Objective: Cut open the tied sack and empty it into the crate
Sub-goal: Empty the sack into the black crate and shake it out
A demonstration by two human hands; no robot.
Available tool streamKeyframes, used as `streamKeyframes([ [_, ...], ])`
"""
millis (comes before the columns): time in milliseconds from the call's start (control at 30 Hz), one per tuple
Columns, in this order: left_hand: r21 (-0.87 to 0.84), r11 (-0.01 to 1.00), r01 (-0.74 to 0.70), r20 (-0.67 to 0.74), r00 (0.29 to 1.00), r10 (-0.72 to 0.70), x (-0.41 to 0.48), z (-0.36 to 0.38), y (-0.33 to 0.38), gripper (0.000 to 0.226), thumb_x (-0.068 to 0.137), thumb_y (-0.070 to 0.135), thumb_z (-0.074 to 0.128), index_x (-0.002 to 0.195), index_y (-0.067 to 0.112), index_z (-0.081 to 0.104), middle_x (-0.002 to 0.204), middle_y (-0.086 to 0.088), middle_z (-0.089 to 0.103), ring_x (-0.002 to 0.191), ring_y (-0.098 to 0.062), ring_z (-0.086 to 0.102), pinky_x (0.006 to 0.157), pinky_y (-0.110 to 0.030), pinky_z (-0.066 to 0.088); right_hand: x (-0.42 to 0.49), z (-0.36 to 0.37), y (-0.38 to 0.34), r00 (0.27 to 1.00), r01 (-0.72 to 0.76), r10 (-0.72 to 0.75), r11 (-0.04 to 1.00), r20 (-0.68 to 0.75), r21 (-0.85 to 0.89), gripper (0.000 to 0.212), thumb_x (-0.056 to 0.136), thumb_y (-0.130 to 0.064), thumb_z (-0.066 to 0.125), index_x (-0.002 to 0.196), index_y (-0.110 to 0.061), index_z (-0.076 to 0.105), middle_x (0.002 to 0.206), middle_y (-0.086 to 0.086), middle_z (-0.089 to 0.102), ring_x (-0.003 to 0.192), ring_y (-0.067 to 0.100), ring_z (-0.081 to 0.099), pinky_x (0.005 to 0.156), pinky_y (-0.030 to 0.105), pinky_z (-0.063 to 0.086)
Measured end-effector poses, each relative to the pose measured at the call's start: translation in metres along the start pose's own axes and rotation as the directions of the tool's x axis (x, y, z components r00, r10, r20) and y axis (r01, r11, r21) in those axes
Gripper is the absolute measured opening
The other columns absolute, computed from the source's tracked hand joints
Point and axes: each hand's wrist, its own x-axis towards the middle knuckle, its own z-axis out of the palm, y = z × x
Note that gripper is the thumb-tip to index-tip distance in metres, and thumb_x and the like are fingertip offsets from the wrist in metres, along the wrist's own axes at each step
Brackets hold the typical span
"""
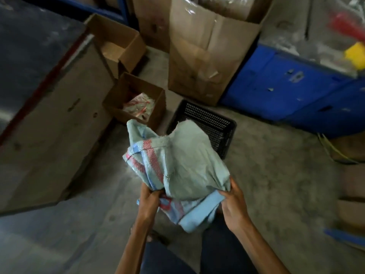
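Note:
A pale green woven sack (183, 165) with red and blue stripes hangs crumpled and limp in front of me, above the concrete floor. My left hand (151, 200) grips its lower left edge. My right hand (233, 202) grips its lower right edge. Behind the sack a black perforated plastic crate (215, 123) stands on the floor, its near side hidden by the sack. What lies inside the crate cannot be seen.
A small open cardboard box (118, 99) holding red-and-white packets stands left of the crate. A large cardboard carton (51, 123) rises at the left, tall cartons (207, 56) stand behind, and a blue bin (286, 86) is at the right. My knees (223, 244) are below.

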Motion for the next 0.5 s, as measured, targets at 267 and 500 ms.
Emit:
streamKeyframes([
  [267, 0.092, 0.990, -0.104, 0.086, 0.992, 0.096, 0.196, 0.172, -0.006, 0.057, 0.088, -0.007, 0.057, 0.136, 0.019, 0.042, 0.129, -0.002, 0.053, 0.094, 0.017, 0.061, 0.077, -0.004, 0.050, 0.272, -0.083, -0.010, 0.980, 0.051, -0.031, 0.994, -0.195, 0.099, 0.054, 0.088, 0.010, 0.055, 0.134, -0.017, 0.058, 0.129, 0.012, 0.066, 0.101, 0.019, 0.068, 0.068, 0.019, 0.057],
  [500, 0.414, 0.898, -0.148, 0.083, 0.989, 0.125, 0.391, 0.296, -0.080, 0.075, 0.084, 0.022, 0.072, 0.146, 0.003, 0.034, 0.134, -0.009, 0.056, 0.126, -0.022, 0.053, 0.107, -0.043, 0.045, 0.515, -0.069, 0.030, 0.970, 0.117, -0.180, 0.933, -0.161, -0.340, 0.047, 0.092, -0.002, 0.057, 0.138, -0.004, 0.045, 0.138, 0.020, 0.056, 0.128, 0.034, 0.055, 0.110, 0.043, 0.043],
])
